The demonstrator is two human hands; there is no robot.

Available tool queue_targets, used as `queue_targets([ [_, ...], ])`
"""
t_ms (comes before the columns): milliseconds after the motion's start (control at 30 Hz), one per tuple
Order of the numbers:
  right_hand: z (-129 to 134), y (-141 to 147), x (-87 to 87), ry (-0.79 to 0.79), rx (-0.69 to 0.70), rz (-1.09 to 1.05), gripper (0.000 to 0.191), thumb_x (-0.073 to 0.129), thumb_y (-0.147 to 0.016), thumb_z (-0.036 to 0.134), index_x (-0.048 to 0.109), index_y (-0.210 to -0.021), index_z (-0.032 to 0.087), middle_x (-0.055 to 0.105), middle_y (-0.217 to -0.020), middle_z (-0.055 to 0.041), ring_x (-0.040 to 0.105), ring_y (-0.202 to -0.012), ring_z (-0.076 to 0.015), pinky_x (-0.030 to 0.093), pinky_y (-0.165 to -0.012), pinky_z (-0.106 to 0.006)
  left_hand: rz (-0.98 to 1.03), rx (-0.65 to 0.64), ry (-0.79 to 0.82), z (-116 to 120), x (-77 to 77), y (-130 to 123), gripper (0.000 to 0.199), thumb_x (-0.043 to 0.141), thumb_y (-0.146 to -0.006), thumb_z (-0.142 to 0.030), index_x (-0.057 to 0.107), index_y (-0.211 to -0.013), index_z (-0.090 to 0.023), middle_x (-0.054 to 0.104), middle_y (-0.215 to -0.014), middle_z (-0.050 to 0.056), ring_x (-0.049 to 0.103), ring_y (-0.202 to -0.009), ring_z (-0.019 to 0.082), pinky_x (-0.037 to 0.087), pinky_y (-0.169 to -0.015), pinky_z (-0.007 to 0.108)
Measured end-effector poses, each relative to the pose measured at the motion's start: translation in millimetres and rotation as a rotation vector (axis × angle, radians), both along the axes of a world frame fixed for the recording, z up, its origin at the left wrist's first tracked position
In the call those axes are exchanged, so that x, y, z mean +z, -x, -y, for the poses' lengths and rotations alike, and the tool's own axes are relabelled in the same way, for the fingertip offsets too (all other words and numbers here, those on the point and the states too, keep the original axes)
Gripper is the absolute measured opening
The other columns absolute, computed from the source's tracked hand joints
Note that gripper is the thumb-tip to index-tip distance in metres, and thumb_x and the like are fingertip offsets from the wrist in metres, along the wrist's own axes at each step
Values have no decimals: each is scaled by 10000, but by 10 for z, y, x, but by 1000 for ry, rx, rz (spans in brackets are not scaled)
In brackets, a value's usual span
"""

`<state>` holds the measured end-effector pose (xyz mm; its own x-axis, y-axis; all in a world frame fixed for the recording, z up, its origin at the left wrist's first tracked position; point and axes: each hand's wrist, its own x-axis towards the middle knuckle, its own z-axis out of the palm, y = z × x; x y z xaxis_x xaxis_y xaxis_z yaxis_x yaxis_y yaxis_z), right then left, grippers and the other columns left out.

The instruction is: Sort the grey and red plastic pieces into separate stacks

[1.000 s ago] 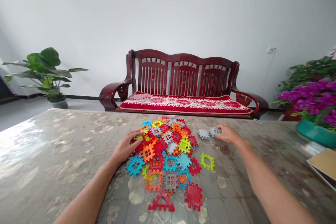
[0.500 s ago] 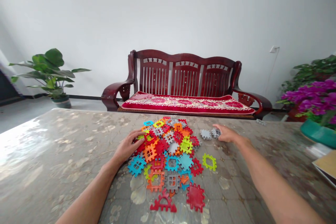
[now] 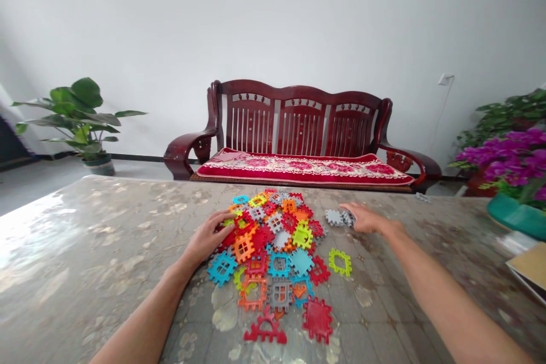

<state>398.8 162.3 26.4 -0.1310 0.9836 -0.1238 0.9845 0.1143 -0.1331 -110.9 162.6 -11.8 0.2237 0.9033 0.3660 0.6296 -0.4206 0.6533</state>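
Observation:
A heap of colourful plastic interlocking building tiles (image 3: 260, 237) lies on the table. At its left edge my left hand (image 3: 212, 233) rests on the tiles, fingers stretched out and thumb apart; it appears to hold nothing. To the right of the heap, my right hand (image 3: 365, 218) is closed over a dark grey tile (image 3: 348, 218), its fingers partly covering it. This tile touches or overlaps a light grey tile (image 3: 333, 217) lying flat to its left. Nearer to me lie a lime-green frame tile (image 3: 340, 262), a red square tile (image 3: 318, 319) and a red arched piece (image 3: 265, 330).
The table (image 3: 106, 273) has a clear, shiny floral cover. A small grey piece (image 3: 424, 198) lies at the far right edge. A teal flowerpot (image 3: 518, 215) and a cardboard-coloured box (image 3: 531, 267) stand at right. Beyond the table is a wooden bench (image 3: 298, 125).
My right hand has moved slightly left, bringing the dark grey tile closer against the light grey one. My left hand and the heap stay in place.

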Motion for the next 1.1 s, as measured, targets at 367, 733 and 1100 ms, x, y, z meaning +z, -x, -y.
queue_targets([
  [367,77,472,186,-43,39,28,865,595,-605,178,413,-1450,229,544,-1377,-107,449,-1268,-337,352,-1024,-442,14,10,0,15,20,-15,449,532,-839,-535,709,-1108,-222,642,-1269,81,583,-1195,266,419,-1078,410],
  [733,3,514,87,-50,84,54,857,572,-598,118,430,-1439,193,531,-1377,-144,466,-1237,-344,355,-1005,-449,10,12,-11,-2,-16,-6,433,535,-840,-526,712,-1109,-237,648,-1261,68,582,-1195,266,409,-1087,420],
  [1100,68,29,-150,-300,-179,-213,854,543,-526,89,474,-1377,112,559,-1361,-172,501,-1266,-311,358,-1073,-409,14,13,4,-4,-8,-8,454,531,-832,-537,710,-1108,-224,633,-1284,83,575,-1206,266,406,-1087,415],
])
